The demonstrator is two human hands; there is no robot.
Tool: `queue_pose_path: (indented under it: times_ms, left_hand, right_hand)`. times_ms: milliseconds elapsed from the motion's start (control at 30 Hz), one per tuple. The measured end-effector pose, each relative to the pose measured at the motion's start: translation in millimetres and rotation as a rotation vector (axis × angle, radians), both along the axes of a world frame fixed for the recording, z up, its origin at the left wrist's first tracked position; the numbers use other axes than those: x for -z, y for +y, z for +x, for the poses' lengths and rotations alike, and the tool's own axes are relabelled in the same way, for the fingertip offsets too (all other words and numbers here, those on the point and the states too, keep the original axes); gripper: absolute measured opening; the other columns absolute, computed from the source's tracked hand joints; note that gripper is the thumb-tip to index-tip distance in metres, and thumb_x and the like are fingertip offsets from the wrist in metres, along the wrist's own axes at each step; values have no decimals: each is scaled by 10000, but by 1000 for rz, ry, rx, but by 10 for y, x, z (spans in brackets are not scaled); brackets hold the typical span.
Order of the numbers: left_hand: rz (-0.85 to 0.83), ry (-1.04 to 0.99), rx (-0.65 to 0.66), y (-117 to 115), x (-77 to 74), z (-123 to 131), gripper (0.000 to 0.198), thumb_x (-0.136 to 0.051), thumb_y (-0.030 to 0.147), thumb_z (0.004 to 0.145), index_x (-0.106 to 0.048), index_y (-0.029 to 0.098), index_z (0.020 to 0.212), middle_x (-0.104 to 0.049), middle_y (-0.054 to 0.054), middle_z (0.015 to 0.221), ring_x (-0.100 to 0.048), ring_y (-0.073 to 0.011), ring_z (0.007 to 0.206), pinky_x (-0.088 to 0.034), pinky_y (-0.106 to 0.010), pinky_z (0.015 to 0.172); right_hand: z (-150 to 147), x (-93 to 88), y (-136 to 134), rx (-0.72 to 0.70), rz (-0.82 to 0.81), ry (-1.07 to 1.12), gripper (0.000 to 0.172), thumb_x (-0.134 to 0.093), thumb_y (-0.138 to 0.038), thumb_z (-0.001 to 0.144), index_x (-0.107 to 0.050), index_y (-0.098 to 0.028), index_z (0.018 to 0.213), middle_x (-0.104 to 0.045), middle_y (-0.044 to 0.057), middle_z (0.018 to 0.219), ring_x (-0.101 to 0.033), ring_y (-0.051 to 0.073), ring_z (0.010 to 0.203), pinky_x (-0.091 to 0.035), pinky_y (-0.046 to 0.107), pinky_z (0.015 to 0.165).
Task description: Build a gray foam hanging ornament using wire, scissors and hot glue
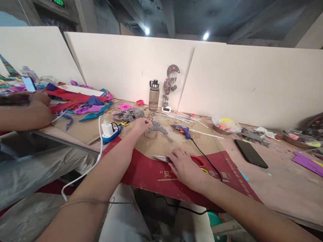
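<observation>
My left hand (142,125) has its fingers pressed together at the left edge of a grey felt piece (159,127) with thin strings; what they grip, if anything, is too small to name. Nearer to me, my right hand (182,165) lies palm down over scissors (162,158), whose blades point left and whose red handle shows beyond the fingers. A blue glue gun (182,130) rests on the cardboard (202,144), right of the felt piece. Grey string hangs across my left forearm.
Behind stand a bottle (153,95) and a small clock (166,109). A blue power strip (111,135) with white cable sits left, a black phone (250,153) right. Another person's hands hold a lit phone (29,84) beside colourful fabric scraps (88,109).
</observation>
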State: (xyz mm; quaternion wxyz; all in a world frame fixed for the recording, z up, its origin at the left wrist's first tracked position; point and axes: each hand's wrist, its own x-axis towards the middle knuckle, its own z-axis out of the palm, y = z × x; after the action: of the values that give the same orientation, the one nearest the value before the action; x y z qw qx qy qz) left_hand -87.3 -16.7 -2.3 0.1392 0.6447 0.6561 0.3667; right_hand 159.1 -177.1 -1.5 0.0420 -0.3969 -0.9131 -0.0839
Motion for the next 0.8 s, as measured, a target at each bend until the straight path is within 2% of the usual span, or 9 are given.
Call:
queue_pose_path:
  times_ms: [167, 267, 367, 467, 633, 733, 800]
  left_hand:
    - [54, 120, -25, -7, 9, 8, 257, -581, 367, 780, -705, 151, 719, -680, -54, 701, -558, -157, 659, -357, -255, 606]
    - [39, 110, -38, -24, -21, -16, 261, -582, 374, 780, -707, 150, 729, -691, -53, 722, -558, -151, 659, -354, -248, 602]
    - [-11, 98, -83, -33, -59, -75, 285, -582, 407, 780, -711, 156, 736, -684, -51, 715, -559, -153, 658, -353, -246, 596]
    - [-81, 107, -114, -44, -89, -138, 293, -608, 424, 758, -699, 159, 676, -650, -49, 633, -552, -161, 628, -349, -252, 579]
    - [-254, 181, -25, -59, -99, -181, 329, -646, 480, 714, -675, 174, 598, -626, -36, 572, -534, -155, 569, -338, -260, 543]
    - [-257, 284, 27, -48, -75, -181, 292, -722, 471, 629, -701, 180, 639, -656, -38, 620, -549, -159, 585, -333, -258, 534]
    - [-247, 315, 65, -41, -57, -175, 228, -748, 395, 600, -726, 184, 685, -673, -36, 647, -565, -158, 602, -337, -248, 534]
  right_hand:
    - [118, -103, 8, 22, 105, 10, 286, -363, -246, 971, -615, -157, 1072, -575, 139, 1010, -521, 254, 923, -442, 410, 839]
    - [395, -264, 118, 54, 167, 81, 294, -339, -226, 973, -627, -177, 1004, -581, 113, 962, -516, 232, 875, -441, 382, 839]
    - [802, -368, 336, 133, 208, 111, 337, -310, -233, 980, -592, -114, 1120, -572, 148, 974, -524, 243, 885, -438, 383, 833]
    - [1257, -294, 596, 283, 307, 24, 328, -352, -281, 973, -609, -122, 1099, -573, 153, 974, -537, 252, 863, -426, 376, 786]
    - [1847, 39, 874, 402, 269, -124, 283, -399, -246, 945, -623, -124, 1067, -590, 168, 981, -550, 266, 931, -408, 376, 809]
    - [1927, 91, 911, 421, 246, -104, 279, -418, -226, 923, -618, -115, 1083, -603, 175, 972, -562, 270, 936, -412, 391, 826]
    - [1782, 23, 896, 383, 270, -32, 288, -434, -227, 915, -606, -96, 1105, -607, 181, 975, -567, 280, 947, -418, 410, 855]
